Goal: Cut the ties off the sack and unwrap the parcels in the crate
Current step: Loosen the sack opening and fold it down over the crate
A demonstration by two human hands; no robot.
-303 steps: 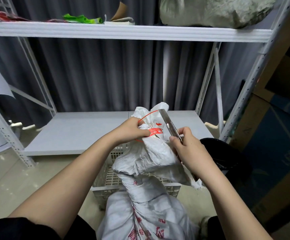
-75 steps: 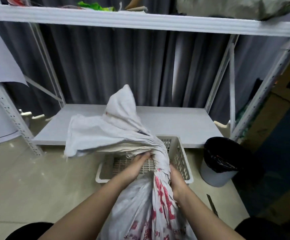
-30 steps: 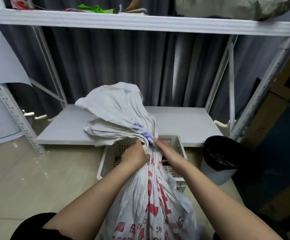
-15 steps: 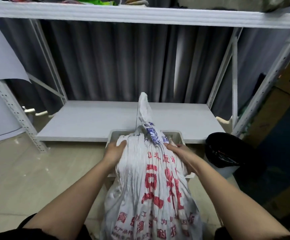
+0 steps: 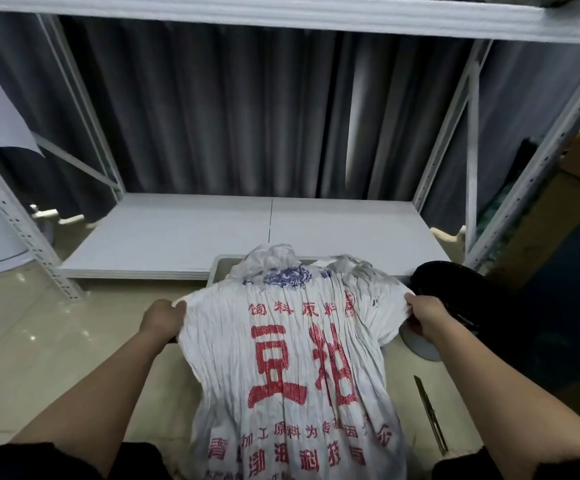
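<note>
A white woven sack (image 5: 292,368) with large red characters and a blue pattern near its top hangs spread out in front of me. My left hand (image 5: 162,318) grips its left edge and my right hand (image 5: 423,315) grips its right edge, pulling it wide. The sack's far end droops over the white crate (image 5: 217,268), of which only a far-left rim corner shows. The crate's inside is hidden behind the sack. A utility knife (image 5: 430,414) lies on the floor to the right of the sack, untouched.
A black-lined bin (image 5: 454,289) stands on the floor right of the crate. A low white shelf board (image 5: 184,233) of a metal rack lies behind the crate, with grey curtains at the back. Cardboard boxes (image 5: 558,254) stand at the far right.
The sack, bunched at its neck half a second ago, is now spread flat and wide. Both hands have moved apart to its outer edges. Its raised tip has dropped over the crate.
</note>
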